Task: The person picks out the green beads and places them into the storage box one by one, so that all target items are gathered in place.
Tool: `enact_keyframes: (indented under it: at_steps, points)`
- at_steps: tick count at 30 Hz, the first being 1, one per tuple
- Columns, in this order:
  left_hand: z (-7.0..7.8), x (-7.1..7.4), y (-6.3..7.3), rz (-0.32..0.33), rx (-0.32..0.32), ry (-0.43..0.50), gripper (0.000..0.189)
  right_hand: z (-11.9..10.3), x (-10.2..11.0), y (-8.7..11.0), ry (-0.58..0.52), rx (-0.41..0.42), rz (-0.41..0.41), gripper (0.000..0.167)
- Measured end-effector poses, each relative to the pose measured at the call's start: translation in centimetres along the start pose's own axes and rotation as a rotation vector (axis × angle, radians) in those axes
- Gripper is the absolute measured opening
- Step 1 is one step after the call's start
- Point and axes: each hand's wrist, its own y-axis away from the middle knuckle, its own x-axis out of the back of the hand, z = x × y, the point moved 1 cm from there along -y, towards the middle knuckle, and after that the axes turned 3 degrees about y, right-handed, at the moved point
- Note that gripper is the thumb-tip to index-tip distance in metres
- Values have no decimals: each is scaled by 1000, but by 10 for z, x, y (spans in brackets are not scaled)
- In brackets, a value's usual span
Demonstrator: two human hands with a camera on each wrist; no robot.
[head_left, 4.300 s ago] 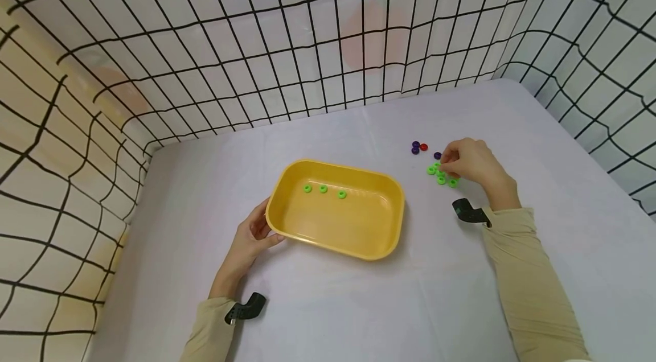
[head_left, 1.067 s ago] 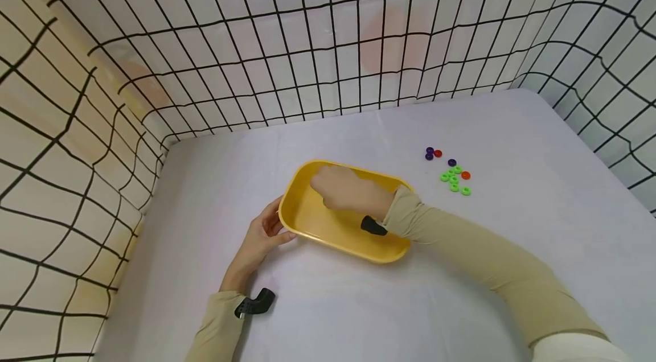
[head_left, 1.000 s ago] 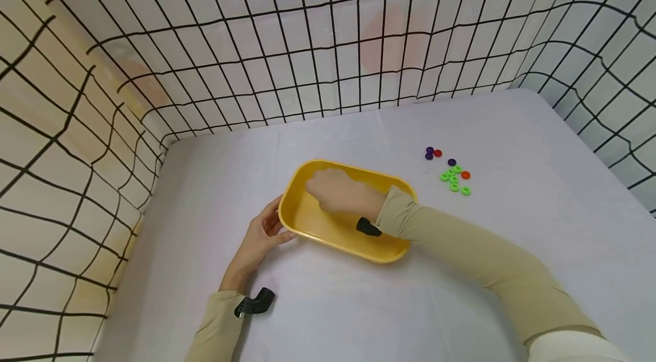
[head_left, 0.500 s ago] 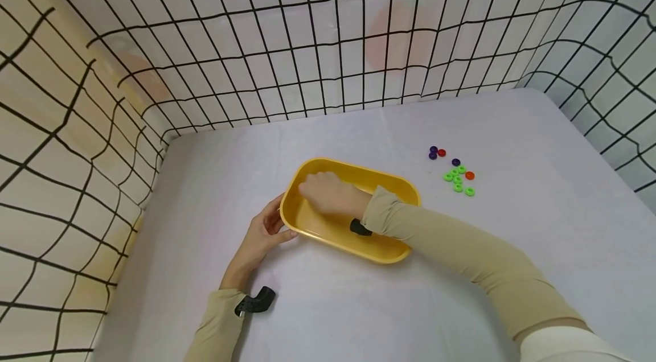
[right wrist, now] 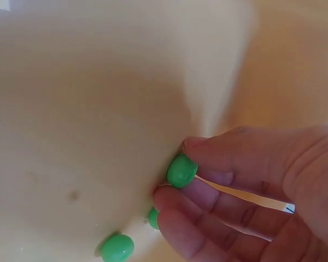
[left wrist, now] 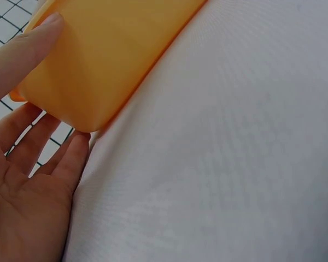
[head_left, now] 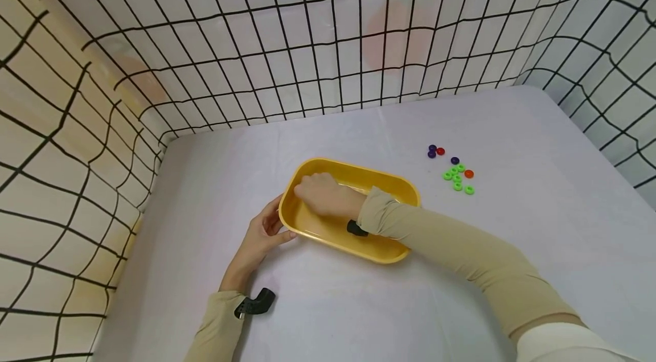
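Observation:
A yellow plastic tray (head_left: 386, 254) lies on the white tabletop. My left hand (head_left: 260, 239) holds its near left corner, the thumb on the near wall and the fingers at the end wall, as the left wrist view shows too. Inside the tray, toward the far left, is my right hand (head_left: 324, 194). Seen from the right wrist, that hand (right wrist: 251, 191) pinches a green bead (right wrist: 181, 171) between thumb and fingertips, down at the tray's floor. Another green bead (right wrist: 117, 248) sits nearby, and a further one is half hidden behind the fingers. In the head view the right hand covers these beads.
Right of the tray, several green beads (head_left: 457, 179) are clustered on the table. Purple beads (head_left: 432, 151), a red bead (head_left: 441, 151) and an orange bead (head_left: 468, 173) lie around them. Black wire mesh (head_left: 333, 43) stands along the back and sides.
My right hand has left the green cluster on the table and entered the tray, then slid left toward its far left end. The left hand keeps its hold on the corner.

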Motion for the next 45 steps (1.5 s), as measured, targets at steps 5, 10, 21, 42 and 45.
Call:
enact_keyframes:
  at_steps: [5, 10, 21, 42, 45]
  points:
    - [-1, 0, 0, -6, 1, -6, 84, 0, -2, 0, 17, 2, 14, 16]
    - [-2, 0, 0, -4, -2, -17, 83, 0, -1, 1, 22, 5, 27, 15]
    - [-2, 1, 3, 13, 5, -32, 83, 4, 12, 4, 9, -7, 45, 19]
    - [0, -1, 2, 19, 13, -46, 83, 120, 41, 114, -443, -344, 257, 16]
    - [0, -1, 1, 17, 7, -48, 83, 136, 29, 131, -500, -401, 282, 16]
